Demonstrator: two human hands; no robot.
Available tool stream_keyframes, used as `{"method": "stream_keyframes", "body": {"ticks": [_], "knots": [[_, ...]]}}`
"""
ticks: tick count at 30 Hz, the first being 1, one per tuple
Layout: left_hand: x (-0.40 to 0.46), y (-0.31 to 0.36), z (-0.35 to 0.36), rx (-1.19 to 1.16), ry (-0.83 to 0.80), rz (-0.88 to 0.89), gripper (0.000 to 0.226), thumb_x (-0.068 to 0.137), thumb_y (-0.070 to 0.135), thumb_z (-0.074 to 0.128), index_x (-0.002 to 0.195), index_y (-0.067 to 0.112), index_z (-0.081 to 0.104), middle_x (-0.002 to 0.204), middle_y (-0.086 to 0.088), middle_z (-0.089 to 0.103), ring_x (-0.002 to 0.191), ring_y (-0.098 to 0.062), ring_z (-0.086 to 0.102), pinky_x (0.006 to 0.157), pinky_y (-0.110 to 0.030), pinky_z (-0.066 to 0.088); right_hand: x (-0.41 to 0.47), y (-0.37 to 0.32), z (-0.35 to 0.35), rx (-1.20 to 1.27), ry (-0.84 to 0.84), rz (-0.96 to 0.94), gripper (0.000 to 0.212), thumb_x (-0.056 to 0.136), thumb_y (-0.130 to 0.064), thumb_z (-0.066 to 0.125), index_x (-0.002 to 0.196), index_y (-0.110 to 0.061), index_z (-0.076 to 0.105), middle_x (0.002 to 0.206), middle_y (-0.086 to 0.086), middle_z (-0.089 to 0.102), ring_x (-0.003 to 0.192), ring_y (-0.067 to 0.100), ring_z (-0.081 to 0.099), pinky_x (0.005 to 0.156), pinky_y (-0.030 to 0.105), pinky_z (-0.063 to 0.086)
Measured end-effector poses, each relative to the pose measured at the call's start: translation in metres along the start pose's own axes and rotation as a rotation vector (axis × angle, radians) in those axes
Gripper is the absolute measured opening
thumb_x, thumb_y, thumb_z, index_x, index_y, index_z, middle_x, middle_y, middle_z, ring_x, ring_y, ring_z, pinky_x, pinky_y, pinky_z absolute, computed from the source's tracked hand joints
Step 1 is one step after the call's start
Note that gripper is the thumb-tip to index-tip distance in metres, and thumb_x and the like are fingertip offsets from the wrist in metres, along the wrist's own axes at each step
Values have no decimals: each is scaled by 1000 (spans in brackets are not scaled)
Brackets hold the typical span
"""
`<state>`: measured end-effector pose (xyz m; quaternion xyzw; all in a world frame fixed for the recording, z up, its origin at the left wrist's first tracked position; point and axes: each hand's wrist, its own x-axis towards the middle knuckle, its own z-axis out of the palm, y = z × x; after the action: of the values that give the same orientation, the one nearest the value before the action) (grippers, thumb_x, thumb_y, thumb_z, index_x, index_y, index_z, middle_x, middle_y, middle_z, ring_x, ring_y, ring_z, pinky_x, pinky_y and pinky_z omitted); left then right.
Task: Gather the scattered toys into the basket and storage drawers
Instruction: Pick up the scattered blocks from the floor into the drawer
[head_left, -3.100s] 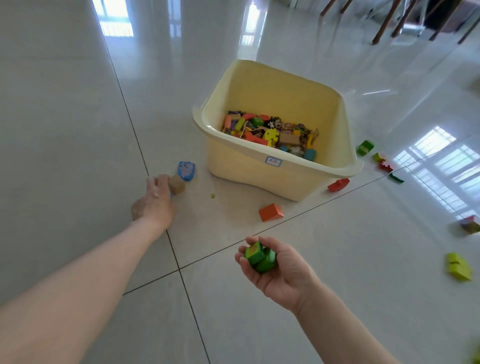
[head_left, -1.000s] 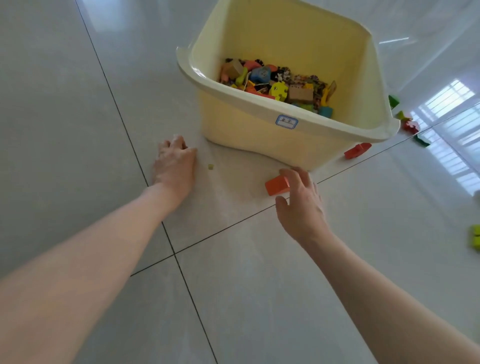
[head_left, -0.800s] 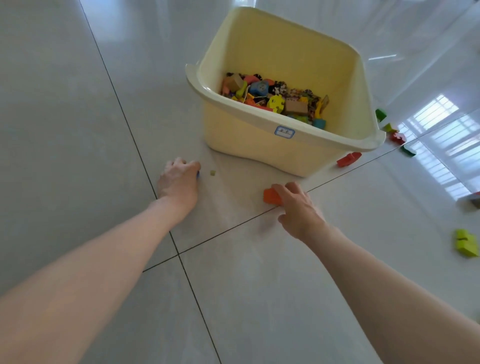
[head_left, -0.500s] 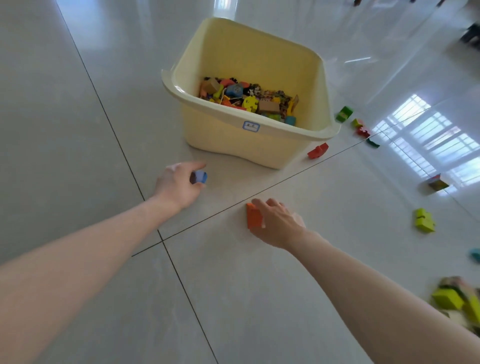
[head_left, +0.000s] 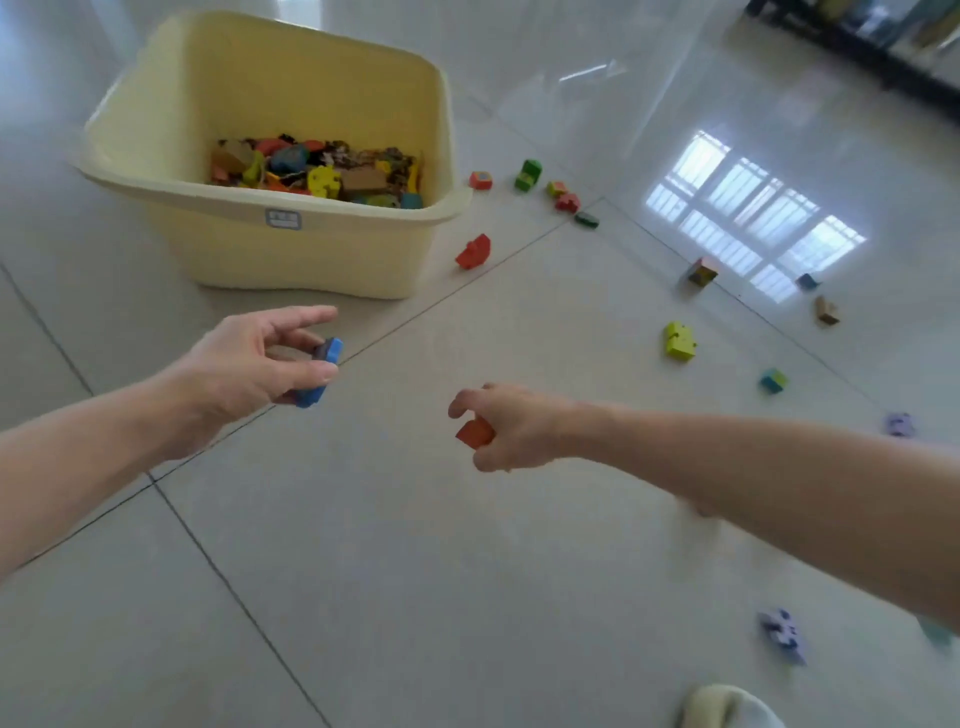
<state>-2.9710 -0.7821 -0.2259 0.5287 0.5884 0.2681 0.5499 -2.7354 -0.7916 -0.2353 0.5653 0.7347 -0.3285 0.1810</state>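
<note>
The left hand (head_left: 249, 364) pinches a blue toy piece (head_left: 318, 371) between thumb and curled fingers, forefinger stretched out, raised above the floor (head_left: 415, 597) just in front of the yellow basket (head_left: 291, 249). The right hand (head_left: 511, 428) has its fingers curled round an orange block (head_left: 474, 433), held off the floor as well. The basket stands toward the floor's far left corner, its bottom heaped with mixed toys (head_left: 322, 171) (too jumbled to name singly). A red piece (head_left: 474, 252) lies just beside the basket's right corner; a green block (head_left: 528, 174) and small pieces sit beyond it. A yellow-green block (head_left: 679, 341), a teal one (head_left: 774, 381) and purple pieces (head_left: 782, 635) lie scattered toward the right edge
</note>
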Motion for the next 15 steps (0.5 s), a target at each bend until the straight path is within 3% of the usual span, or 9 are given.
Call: {"method": "stream_keyframes", "body": {"ticks": [3, 5, 7, 10, 13, 15], "knots": [[-3, 38, 58, -20, -160, 14, 43, 89, 2, 55, 124, 26, 50, 103, -7, 54, 92, -26, 63, 73, -29, 50, -63, 55, -33, 276, 98, 162, 33, 84, -10, 51, 117, -14, 52, 82, -3, 49, 67, 17, 56, 61, 27, 50], [4, 62, 109, -59, -269, -20, 34, 91, 2, 44, 119, 21, 51, 96, -8, 51, 79, -24, 62, 67, -30, 50, -102, 95, -43, 471, 237, 262, 29, 85, -5, 44, 110, -13, 56, 76, -2, 46, 62, 15, 52, 57, 24, 50], [9, 86, 166, -86, -365, -78, 33, 74, 8, 50, 106, 17, 55, 90, -9, 45, 60, -21, 54, 50, -29, 50, -135, 137, -40, 650, 367, 338, 23, 86, -4, 44, 102, -12, 58, 74, 1, 49, 58, 13, 51, 54, 24, 48], [11, 104, 242, -45, -447, -115, 44, 49, 13, 37, 88, 19, 55, 83, -8, 41, 46, -16, 41, 31, -16, 32, -160, 194, -14, 952, 568, 427, 10, 91, -15, 54, 96, -9, 60, 74, 5, 51, 55, 13, 49, 47, 21, 43], [16, 96, 305, -17, -490, -156, 22, 66, 19, 47, 86, 17, 54, 77, -6, 42, 41, -12, 34, 34, -12, 22, -169, 233, 23, 1384, 703, 515, 25, 95, -30, 49, 91, -8, 59, 66, 7, 49, 47, 16, 48, 38, 21, 40], [17, 79, 343, 136, -428, -102, 9, 87, 27, 54, 88, 18, 53, 75, -2, 44, 49, -14, 39, 40, -17, 29, -174, 246, 46, 1553, 730, 583, 30, 96, -36, 46, 87, -11, 58, 61, 6, 51, 44, 15, 48, 38, 20, 42]]}}
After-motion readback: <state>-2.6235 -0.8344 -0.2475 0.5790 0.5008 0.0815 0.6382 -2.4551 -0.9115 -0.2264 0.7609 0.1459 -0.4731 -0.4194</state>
